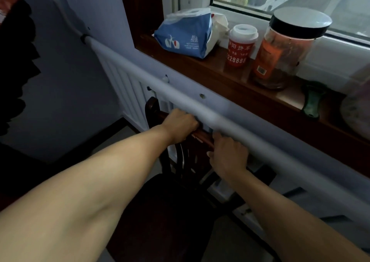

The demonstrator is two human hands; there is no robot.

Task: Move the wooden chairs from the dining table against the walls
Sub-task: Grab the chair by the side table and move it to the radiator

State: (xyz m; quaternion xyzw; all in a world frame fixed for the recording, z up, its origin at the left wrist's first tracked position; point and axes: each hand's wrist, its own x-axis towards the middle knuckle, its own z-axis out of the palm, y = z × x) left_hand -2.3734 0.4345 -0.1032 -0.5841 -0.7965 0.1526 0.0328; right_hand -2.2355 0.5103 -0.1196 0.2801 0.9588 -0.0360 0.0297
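Observation:
A dark wooden chair [166, 217] stands below me with its backrest turned to the wall under the window. The top rail of the backrest sits right beside a white radiator [124, 81]. My left hand [180, 124] is closed over the left part of that top rail. My right hand [227, 154] grips the rail further right, fingers curled over it. Both forearms reach across the dark seat. The chair's legs are hidden from view.
A white pipe [200, 107] runs along the radiator's top just above my hands. The wooden window sill [210, 69] holds a blue tissue pack [184, 37], a red cup [241, 45], a plastic jar [286, 47] and a green item [311, 101].

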